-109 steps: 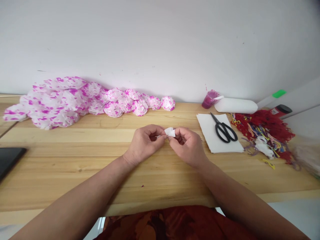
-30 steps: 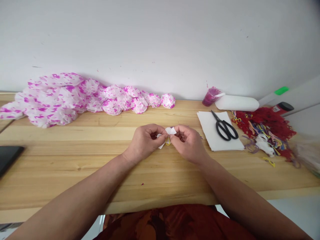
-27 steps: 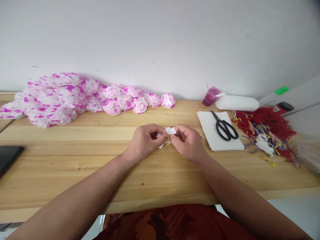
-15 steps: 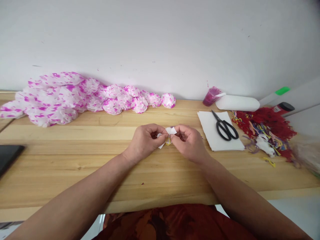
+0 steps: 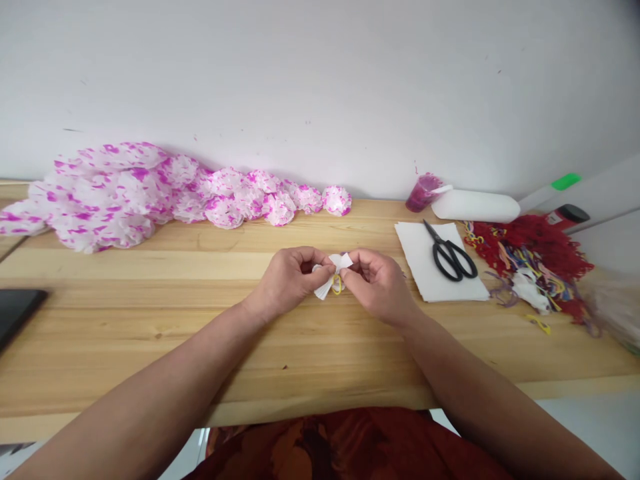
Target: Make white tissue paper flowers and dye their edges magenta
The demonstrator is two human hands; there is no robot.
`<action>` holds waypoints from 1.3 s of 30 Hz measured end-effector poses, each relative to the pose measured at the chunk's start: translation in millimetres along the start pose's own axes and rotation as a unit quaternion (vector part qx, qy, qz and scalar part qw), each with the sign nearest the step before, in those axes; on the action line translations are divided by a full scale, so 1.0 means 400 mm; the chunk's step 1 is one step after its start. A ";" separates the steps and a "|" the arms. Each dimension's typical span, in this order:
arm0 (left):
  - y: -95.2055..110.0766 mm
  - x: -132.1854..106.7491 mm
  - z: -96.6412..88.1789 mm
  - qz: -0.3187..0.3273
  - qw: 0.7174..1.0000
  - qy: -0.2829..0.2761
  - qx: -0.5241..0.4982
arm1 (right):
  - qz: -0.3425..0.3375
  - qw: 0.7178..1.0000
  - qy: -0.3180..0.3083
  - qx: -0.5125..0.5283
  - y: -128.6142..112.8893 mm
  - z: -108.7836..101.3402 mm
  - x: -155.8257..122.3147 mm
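Between my two hands, over the middle of the wooden table, is a small piece of folded white tissue paper. A yellow tie hangs in a loop at its centre. My left hand pinches the paper's left part between thumb and forefinger. From the other side my right hand pinches the paper's right part close to the tie, its other fingers curled. Fingertips hide part of the paper.
Pink-flecked white paper pompoms lie in a heap along the wall at left. To the right are black-handled scissors on a paper stack, a cup with purple stains, a white roll, and red shreds. A dark flat object lies at far left.
The folds of the white paper on the left have fanned out a little and show more. Both hands stay nearly in the same place.
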State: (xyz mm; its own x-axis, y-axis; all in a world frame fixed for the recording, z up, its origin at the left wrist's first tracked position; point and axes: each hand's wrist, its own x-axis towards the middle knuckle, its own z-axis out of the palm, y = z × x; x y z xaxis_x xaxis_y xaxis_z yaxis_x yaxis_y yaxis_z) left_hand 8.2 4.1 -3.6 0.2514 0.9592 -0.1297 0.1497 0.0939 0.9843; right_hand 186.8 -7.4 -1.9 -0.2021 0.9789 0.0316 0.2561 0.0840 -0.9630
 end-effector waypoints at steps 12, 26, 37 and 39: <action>-0.001 -0.002 0.002 0.008 1.000 0.001 -0.001 | -0.043 0.995 0.035 -0.079 -0.001 0.005 -0.010; 0.007 -0.012 0.003 0.037 0.997 0.016 0.059 | -0.008 0.998 0.032 -0.046 -0.005 0.001 -0.004; 0.010 -0.022 0.009 0.144 0.976 0.062 0.149 | -0.005 0.997 0.051 -0.064 -0.013 0.004 -0.006; 0.012 -0.023 0.009 0.142 0.975 0.063 0.162 | -0.006 0.997 0.047 -0.062 -0.014 0.006 -0.007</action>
State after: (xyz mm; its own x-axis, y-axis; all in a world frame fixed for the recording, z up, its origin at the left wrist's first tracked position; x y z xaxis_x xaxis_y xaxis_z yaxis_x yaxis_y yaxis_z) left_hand 10.0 -5.1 2.0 0.2097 0.9614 0.1783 0.3898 -0.2494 0.8865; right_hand 183.7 -10.9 2.9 -0.1176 0.9903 0.0739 0.3693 0.1127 -0.9225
